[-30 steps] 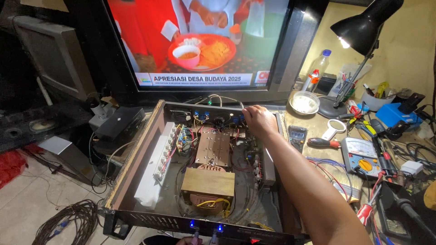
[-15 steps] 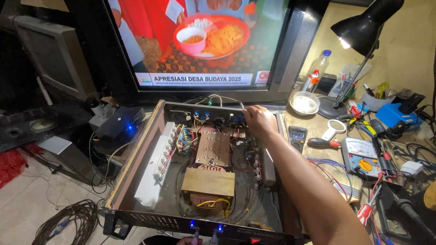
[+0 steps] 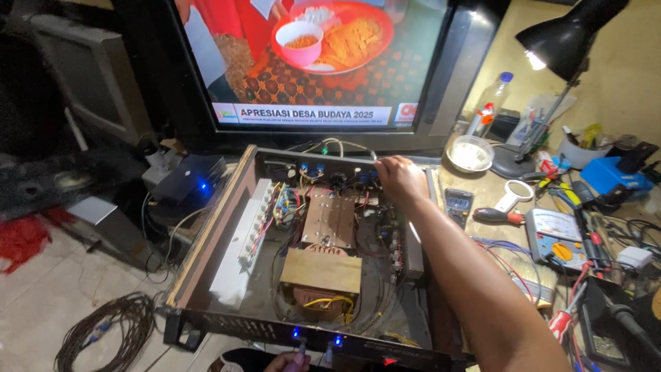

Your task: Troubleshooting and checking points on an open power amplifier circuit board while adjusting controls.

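Two hands: right hand (image 3: pixel 399 178) grip clamped on amplifier chassis (image 3: pixel 206 248) back edge, left hand (image 3: pixel 289 361) grip unclear.

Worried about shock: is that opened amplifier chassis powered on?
On: blue indicator lights glow on the front of the open black metal amplifier chassis while the right hand reaches inside.

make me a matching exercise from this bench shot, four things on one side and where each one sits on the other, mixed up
Things:
1. right hand
2. left hand
3. transformer
4. desk lamp

Places:
A. top right, over the bench
B. at the open amplifier chassis back wall
C. bottom edge, at the front panel
D. inside the chassis, near the front

Pairs: 1-B, 2-C, 3-D, 4-A
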